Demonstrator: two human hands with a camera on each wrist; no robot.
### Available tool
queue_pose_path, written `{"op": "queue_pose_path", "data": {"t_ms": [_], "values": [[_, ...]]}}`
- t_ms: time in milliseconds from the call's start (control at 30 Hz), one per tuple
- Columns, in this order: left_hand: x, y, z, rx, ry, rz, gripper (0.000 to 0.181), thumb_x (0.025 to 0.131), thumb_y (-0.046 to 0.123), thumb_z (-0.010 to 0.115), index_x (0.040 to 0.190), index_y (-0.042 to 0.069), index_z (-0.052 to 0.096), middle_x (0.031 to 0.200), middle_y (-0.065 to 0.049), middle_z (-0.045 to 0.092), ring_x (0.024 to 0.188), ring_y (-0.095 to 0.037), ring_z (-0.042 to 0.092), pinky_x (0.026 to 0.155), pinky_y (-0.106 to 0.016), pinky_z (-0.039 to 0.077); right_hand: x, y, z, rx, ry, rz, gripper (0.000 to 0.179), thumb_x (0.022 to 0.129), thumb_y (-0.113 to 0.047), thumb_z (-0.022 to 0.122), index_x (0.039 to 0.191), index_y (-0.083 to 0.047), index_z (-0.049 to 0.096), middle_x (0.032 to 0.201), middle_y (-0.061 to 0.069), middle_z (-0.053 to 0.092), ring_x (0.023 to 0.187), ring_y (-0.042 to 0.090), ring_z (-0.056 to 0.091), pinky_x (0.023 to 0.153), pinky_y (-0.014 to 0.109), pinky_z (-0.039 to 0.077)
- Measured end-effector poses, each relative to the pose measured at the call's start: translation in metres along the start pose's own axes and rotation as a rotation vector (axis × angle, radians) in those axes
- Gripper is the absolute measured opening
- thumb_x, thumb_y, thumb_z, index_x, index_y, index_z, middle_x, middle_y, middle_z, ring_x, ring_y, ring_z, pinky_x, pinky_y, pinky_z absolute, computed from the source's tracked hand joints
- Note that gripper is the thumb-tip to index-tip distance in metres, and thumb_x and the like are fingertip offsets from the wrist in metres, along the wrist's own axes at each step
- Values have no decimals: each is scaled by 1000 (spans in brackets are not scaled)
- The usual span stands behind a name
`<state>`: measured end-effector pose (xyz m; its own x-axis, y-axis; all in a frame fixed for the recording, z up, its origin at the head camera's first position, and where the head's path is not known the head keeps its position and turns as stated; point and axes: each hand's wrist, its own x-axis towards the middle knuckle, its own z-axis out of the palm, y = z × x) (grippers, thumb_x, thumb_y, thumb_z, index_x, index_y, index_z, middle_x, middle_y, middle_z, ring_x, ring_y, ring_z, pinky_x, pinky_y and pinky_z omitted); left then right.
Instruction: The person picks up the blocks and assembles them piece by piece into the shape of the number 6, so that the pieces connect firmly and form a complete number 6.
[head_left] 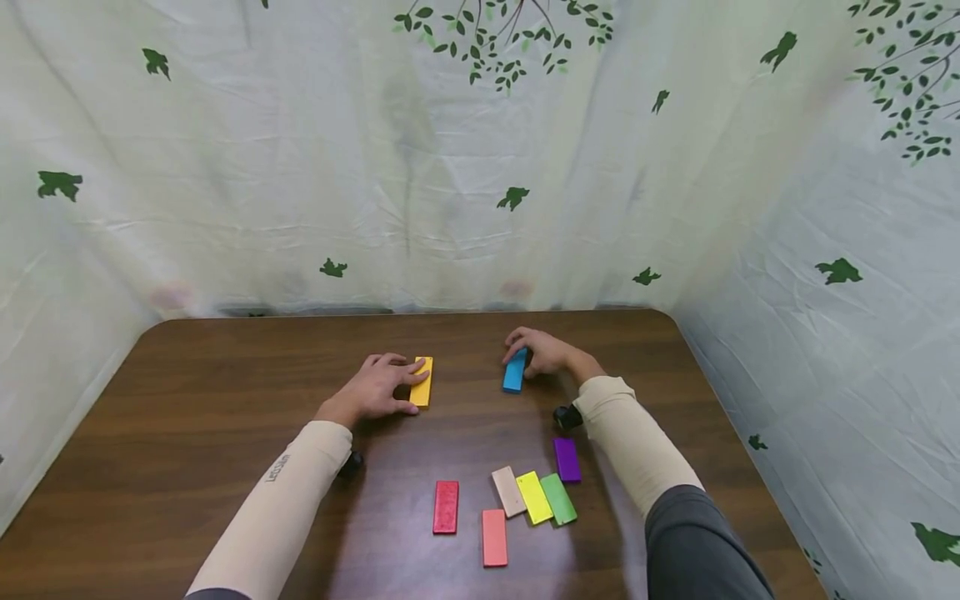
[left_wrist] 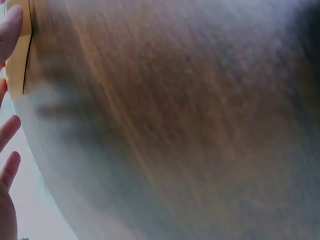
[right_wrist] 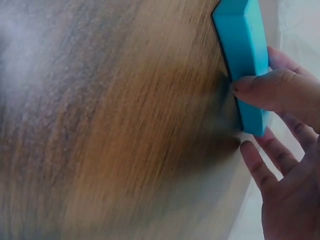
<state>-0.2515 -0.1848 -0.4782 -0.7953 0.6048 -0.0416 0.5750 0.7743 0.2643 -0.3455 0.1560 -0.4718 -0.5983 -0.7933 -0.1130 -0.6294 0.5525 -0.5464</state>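
Note:
On the left, my left hand (head_left: 377, 388) has its fingers across an orange-yellow block (head_left: 421, 395), with the thumb at its near end. The left wrist view catches only the edge of this orange-yellow block (left_wrist: 19, 65), the thumb lying against it and other fingertips close by. Across from it, my right hand (head_left: 550, 352) pinches a light blue block (head_left: 513, 377) between thumb and fingers. Seen from the right wrist, the blue block (right_wrist: 245, 55) has the thumb on its near side and fingers behind, while other fingers spread below it.
Closer to me lie a red block (head_left: 446, 507), a salmon block (head_left: 494, 537), a beige block (head_left: 508, 491), a yellow block (head_left: 534, 497), a green block (head_left: 558, 499) and a purple block (head_left: 567, 460). The brown table (head_left: 225, 400) meets a leaf-print curtain (head_left: 450, 250) behind.

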Motion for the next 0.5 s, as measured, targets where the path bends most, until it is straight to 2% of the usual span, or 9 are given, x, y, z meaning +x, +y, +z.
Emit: {"op": "queue_pose_path", "data": {"t_ms": [300, 500], "values": [[1, -2, 0, 21, -3, 3, 66, 83, 43, 72, 138, 13, 54, 147, -9, 45, 128, -37, 40, 102, -56, 26, 9, -10, -4, -15, 7, 113, 37, 75, 9, 70, 108, -6, 74, 127, 15, 49, 118, 32, 46, 99, 40, 40], [0, 1, -2, 10, -26, -3, 67, 83, 44, 72, 139, 13, 53, 147, -9, 44, 129, -37, 39, 104, -56, 24, 17, -12, -4, -32, 22, 148, 37, 74, 9, 70, 108, -7, 74, 127, 16, 49, 118, 32, 46, 98, 41, 40]]}}
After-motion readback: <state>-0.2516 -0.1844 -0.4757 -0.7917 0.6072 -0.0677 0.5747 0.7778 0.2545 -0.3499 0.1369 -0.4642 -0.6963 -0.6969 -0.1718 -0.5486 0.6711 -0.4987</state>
